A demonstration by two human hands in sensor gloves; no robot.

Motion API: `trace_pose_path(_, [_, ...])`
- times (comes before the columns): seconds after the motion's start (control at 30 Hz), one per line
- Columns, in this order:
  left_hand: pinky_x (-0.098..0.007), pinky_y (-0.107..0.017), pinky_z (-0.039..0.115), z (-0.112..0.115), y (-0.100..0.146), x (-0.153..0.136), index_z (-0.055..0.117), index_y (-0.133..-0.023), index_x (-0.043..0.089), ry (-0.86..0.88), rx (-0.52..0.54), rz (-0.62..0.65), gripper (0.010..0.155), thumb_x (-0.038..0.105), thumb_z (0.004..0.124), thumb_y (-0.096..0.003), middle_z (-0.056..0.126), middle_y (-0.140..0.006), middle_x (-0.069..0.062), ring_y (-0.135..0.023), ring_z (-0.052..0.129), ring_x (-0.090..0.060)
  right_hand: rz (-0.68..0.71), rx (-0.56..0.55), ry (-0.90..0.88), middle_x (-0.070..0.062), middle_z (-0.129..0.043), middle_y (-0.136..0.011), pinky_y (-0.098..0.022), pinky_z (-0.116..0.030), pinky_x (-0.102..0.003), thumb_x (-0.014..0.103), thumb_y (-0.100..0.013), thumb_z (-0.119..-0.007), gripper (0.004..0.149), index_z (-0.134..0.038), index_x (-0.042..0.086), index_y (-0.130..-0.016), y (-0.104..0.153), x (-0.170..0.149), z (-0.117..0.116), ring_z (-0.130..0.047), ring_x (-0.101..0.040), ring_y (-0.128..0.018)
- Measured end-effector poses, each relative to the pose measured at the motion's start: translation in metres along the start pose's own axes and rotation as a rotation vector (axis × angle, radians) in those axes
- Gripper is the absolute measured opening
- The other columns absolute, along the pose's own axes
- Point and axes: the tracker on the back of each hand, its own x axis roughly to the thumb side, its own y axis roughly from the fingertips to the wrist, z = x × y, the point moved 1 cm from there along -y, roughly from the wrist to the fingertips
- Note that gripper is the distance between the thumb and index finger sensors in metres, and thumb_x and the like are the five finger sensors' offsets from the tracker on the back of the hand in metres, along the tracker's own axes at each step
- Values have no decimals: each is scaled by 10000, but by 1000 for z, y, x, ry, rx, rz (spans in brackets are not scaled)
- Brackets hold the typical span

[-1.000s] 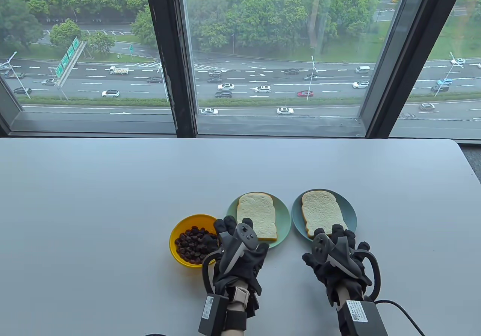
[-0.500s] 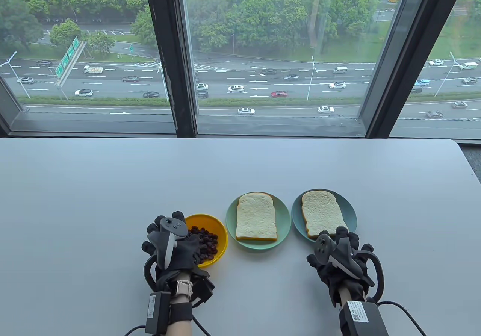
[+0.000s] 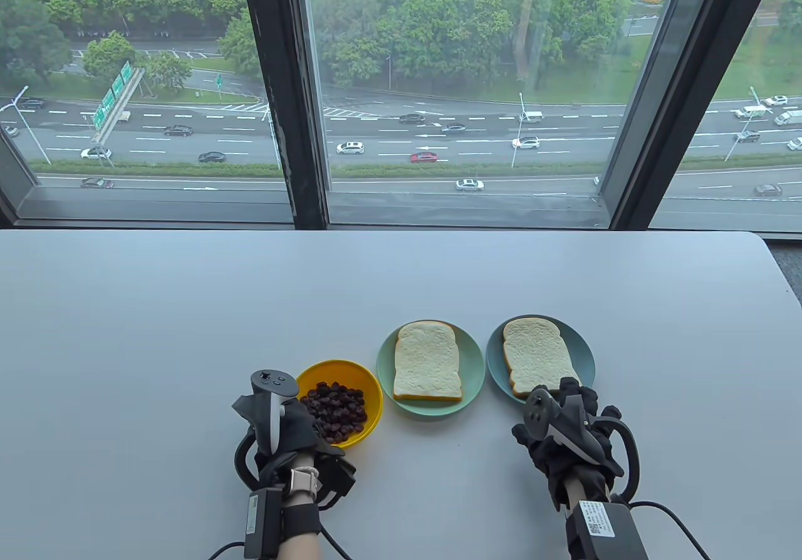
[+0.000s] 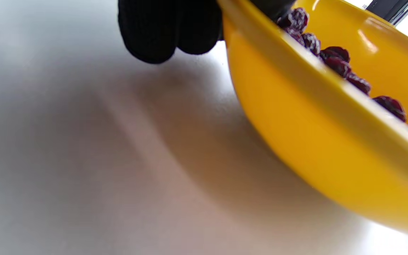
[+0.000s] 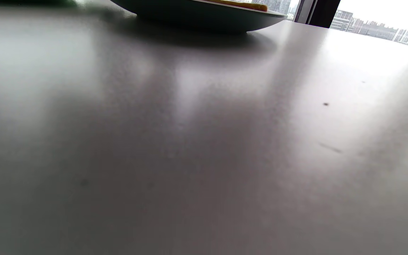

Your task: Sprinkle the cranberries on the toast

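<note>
A yellow bowl of dark dried cranberries stands left of two slices of white toast, each on a teal plate. My left hand grips the bowl at its left rim. In the left wrist view the bowl looks tilted, the fingers lie under its outer wall, and cranberries show inside. My right hand rests on the table just in front of the right plate, fingers spread, holding nothing.
The grey table stretches wide to the left and back, ending at a window. The right wrist view shows bare tabletop and the underside of the right plate. Cables trail from both wrists at the front edge.
My left hand moved from in front of the left plate across to the bowl's left side and took hold of its rim. The right hand has stayed put.
</note>
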Motion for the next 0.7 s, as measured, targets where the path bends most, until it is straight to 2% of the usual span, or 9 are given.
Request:
trace_pose_path(0.07, [-318,-590,833,0,-2,-4,206,-1078,468,95,-31,9,707,372,639,-529,642,-953,95,-791,769,-93,1,1,2,-170,-49,-1053,-651,-324,-716,714,-390,-367,760,-127,356,-1016,0,0,0,-184,-457,-990])
trace_pose_path(0.13, [-323,-508,876,-1,-5,-11,331,-1080,445,260,-93,37,660,355,661,-516,682,-892,62,-718,805,-112,1,-2,2,-170,-50,-1053,-651,-325,-715,713,-390,-370,759,-132,357,-1017,0,0,0,-185,-456,-991])
trace_pose_path(0.27, [-332,-402,923,0,-8,-21,516,-1024,393,424,-142,50,561,329,702,-498,702,-835,-6,-657,813,-197,-1,-8,-9,-171,-53,-1052,-651,-328,-714,710,-392,-374,749,-161,353,-1015,0,-2,0,-188,-457,-990])
trace_pose_path(0.47, [-364,-324,958,-3,-4,-20,542,-990,348,503,-145,116,549,299,736,-479,706,-782,-62,-584,814,-270,1,-12,-20,-170,-56,-1053,-652,-329,-713,708,-392,-375,749,-162,353,-1016,0,-2,0,-189,-457,-990])
trace_pose_path(0.7, [-362,-246,976,0,5,-5,554,-971,300,588,-228,291,546,277,745,-460,720,-735,-101,-517,829,-297,-2,-23,-30,-171,-62,-1052,-651,-333,-712,706,-393,-377,749,-163,351,-1017,-1,-7,1,-194,-457,-989])
